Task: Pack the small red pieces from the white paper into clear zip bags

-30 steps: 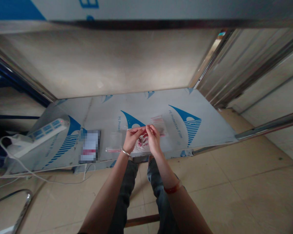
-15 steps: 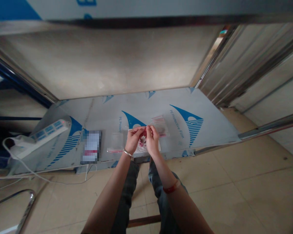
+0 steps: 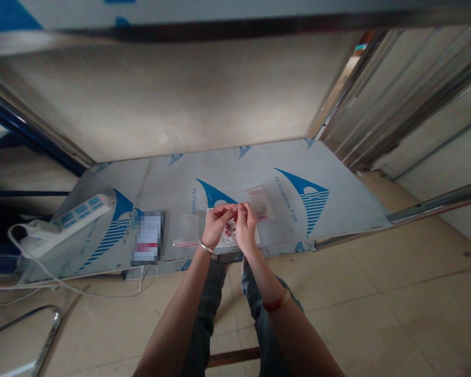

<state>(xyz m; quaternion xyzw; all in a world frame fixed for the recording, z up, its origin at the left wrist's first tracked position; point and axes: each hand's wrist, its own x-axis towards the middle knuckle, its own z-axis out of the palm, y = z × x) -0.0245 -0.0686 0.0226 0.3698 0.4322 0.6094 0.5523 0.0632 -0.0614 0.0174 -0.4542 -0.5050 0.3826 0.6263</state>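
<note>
Film-covered table (image 3: 172, 178): 1 phone (image 3: 148, 236), uncountable red pieces (image 3: 228, 229); left hand (image 3: 215, 222), right hand (image 3: 246, 225), each grip pinched closed, contents unclear.

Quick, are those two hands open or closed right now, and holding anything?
Left hand: closed in a pinch; anything held is too small to tell.
Right hand: pinched closed too; whether it holds anything, unclear.

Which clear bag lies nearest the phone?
The left bag, red strip at its near edge; the other bags, beyond the right hand, have red lines at the far edge.
</note>
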